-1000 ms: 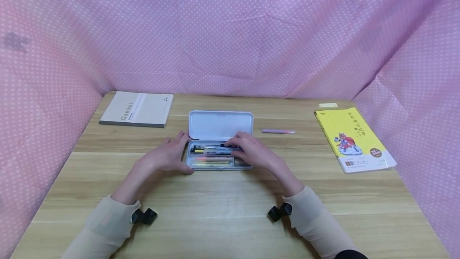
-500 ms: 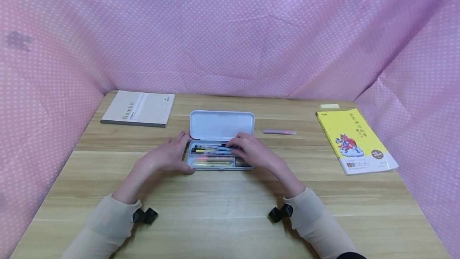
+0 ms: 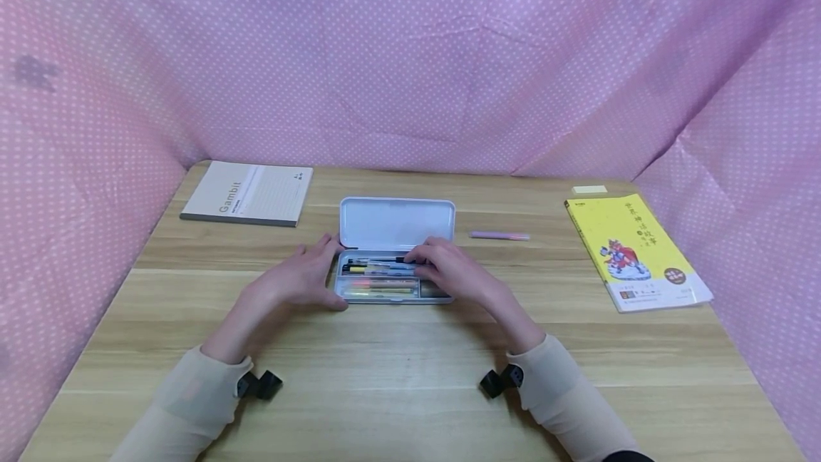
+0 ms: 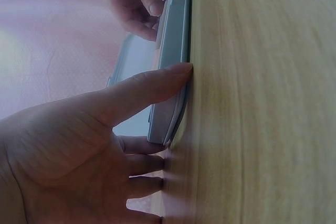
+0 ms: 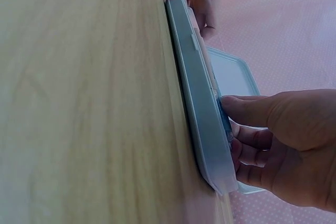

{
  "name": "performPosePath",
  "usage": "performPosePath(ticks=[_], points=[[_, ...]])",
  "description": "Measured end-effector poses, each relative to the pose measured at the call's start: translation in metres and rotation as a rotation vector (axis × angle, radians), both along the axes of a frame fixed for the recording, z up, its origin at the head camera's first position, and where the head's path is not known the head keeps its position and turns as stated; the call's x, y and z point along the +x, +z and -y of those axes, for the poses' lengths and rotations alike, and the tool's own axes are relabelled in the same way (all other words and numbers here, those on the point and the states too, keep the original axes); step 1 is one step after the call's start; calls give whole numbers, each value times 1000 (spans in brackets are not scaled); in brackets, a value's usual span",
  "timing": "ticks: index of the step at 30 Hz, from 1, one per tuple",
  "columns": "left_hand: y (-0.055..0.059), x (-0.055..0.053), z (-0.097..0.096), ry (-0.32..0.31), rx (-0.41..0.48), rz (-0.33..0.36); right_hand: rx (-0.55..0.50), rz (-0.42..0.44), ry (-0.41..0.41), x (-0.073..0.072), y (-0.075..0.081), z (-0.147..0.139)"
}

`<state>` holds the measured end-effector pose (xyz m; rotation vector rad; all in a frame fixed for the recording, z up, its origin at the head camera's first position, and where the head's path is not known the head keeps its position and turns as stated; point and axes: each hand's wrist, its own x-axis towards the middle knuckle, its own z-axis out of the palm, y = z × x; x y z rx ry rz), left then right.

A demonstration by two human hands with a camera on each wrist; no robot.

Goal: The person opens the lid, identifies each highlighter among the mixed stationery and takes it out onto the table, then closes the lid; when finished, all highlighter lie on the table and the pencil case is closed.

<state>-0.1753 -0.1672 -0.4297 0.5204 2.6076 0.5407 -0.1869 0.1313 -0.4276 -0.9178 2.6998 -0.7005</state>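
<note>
A pale blue pencil case (image 3: 398,223) lies on the table with its lid raised. Several pens (image 3: 381,269) fill its back compartment, and a clear-covered row of highlighter-like pens (image 3: 381,286) sits in front. My left hand (image 3: 298,276) holds the case's left end, thumb (image 4: 176,72) at the front corner and fingers spread down the side. Over the right part of the case, my right hand (image 3: 452,269) pinches a dark bluish pen (image 5: 224,119) between thumb and fingers; the hand hides most of it in the head view.
To the right of the case lies a lilac pen (image 3: 500,236). A grey notebook (image 3: 250,191) is at the back left. At the right are a yellow book (image 3: 635,252) and a pale eraser-like block (image 3: 589,190). A pink dotted cloth (image 3: 410,63) hangs round the table.
Both hands keep their places at the case. The whole head view has shifted very slightly; no object has visibly moved on the table.
</note>
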Motion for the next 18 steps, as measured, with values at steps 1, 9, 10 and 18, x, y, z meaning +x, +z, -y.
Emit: performPosePath(ticks=[1,9,10,18], points=[[0,0,0,-1,1,0,0,2,-3,0,0,0],[-2,-1,0,3,1,13,-28,-28,-28,1,0,1],[-2,-1,0,3,2,13,-32,-28,-29,1,0,1],[-2,-1,-2,1,12,0,-55,-46,-11,1,-1,1]])
